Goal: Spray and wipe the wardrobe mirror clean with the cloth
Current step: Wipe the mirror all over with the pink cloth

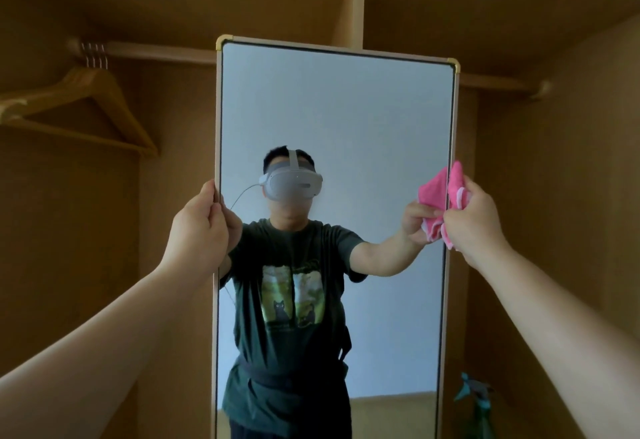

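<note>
The left hand [201, 220] has a closed grip on the left edge of the mirror [346, 119]. The right hand [474, 220] clutches the pink cloth [455, 182], pressing it against the mirror's right edge.

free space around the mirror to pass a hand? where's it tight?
Open: the gap between the mirror frame and the wooden hangers, above the left hand; also right of the frame, above the right hand. Tight: both frame edges at hand height, cloth bunched on the right; spray bottle low right.
</note>
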